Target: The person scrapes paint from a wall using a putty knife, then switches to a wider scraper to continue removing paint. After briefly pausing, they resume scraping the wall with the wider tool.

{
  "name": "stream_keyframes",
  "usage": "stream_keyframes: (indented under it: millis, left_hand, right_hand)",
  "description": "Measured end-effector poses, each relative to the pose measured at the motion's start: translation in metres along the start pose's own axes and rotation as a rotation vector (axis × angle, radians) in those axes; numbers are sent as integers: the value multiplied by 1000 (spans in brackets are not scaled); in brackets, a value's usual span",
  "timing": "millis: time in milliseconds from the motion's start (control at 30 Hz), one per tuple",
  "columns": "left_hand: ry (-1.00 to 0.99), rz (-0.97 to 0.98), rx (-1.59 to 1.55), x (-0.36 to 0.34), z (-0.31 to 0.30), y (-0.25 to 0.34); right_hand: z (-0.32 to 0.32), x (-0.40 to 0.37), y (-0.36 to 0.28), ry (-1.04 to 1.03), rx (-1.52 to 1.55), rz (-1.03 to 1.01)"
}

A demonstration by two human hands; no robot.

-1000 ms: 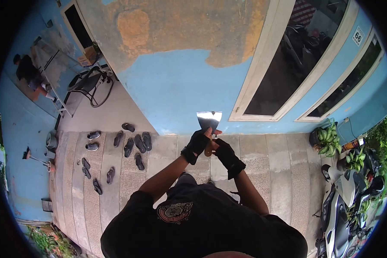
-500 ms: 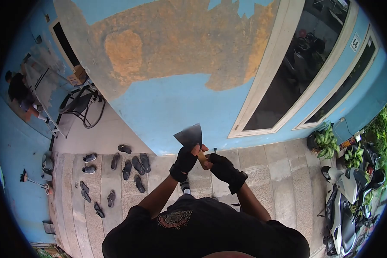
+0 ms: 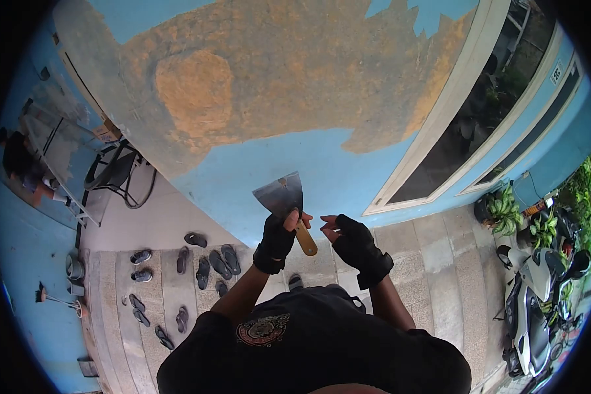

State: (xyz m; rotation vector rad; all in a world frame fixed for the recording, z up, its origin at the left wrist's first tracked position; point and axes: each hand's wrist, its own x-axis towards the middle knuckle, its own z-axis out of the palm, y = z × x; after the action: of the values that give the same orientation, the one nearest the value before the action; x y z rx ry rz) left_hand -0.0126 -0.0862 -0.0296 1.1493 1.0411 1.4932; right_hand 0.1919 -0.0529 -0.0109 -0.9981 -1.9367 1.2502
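My left hand (image 3: 279,235), in a black fingerless glove, grips a scraper (image 3: 305,238) where its wide metal blade meets the wooden handle. The blade points up and to the left, toward the wall, and the handle hangs down to the right. My right hand (image 3: 351,241), gloved the same way, is just right of the handle, apart from it, with fingers spread and nothing in them. In front stands a blue wall (image 3: 243,171) with a large bare patch (image 3: 295,79) where the paint is gone.
Several sandals and shoes (image 3: 220,262) lie on the paved floor to the left. Beyond them are a black chair (image 3: 115,172) and another person (image 3: 21,161) beside a metal frame (image 3: 58,161). Potted plants (image 3: 503,211) and a motorcycle (image 3: 522,322) stand at the right.
My right hand has let go of the handle and moved right. The scraper now stays in my left hand alone, with its handle in full view. The camera view has shifted slightly.
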Motion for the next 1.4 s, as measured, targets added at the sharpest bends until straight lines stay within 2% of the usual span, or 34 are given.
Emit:
stream_keyframes:
  millis: [67,133,267,333,367,433,467,533,767,967,1133,1200,1233,1400]
  left_hand:
    - [-13,-30,20,4,-7,-1]
    - [-17,-51,40,9,-10,2]
    - [6,-23,25,15,-7,11]
    - [10,-16,52,17,-3,10]
    - [4,-16,66,19,1,9]
    - [-12,-10,73,26,10,6]
    - [4,-30,78,29,17,4]
    - [-4,15,57,32,32,5]
    - [26,-63,78,54,87,3]
    - [58,-1,38,71,131,-13]
    - [127,34,-39,77,162,-23]
    - [161,-9,46,75,164,-30]
    - [211,-89,-25,75,169,-29]
    - [272,20,101,75,157,-46]
  right_hand:
    - [2,2,-10,69,-47,-19]
    - [-15,4,-23,16,47,-17]
    - [-59,2,-87,-362,359,-494]
    - [-70,2,-110,-527,727,-789]
    - [-68,6,-126,-548,868,-966]
    - [-87,12,-170,-391,794,-1176]
    - [-96,9,-181,-361,780,-1215]
    - [-112,5,-194,-325,772,-1259]
    - [-153,5,-188,-313,862,-1298]
    - [-189,7,-169,-412,989,-1330]
    - [-196,14,-151,-567,1110,-1323]
    - [-193,20,-145,-651,1171,-1326]
    - [-191,22,-141,-695,1194,-1324]
    - [-179,36,-122,-984,1232,-1289]
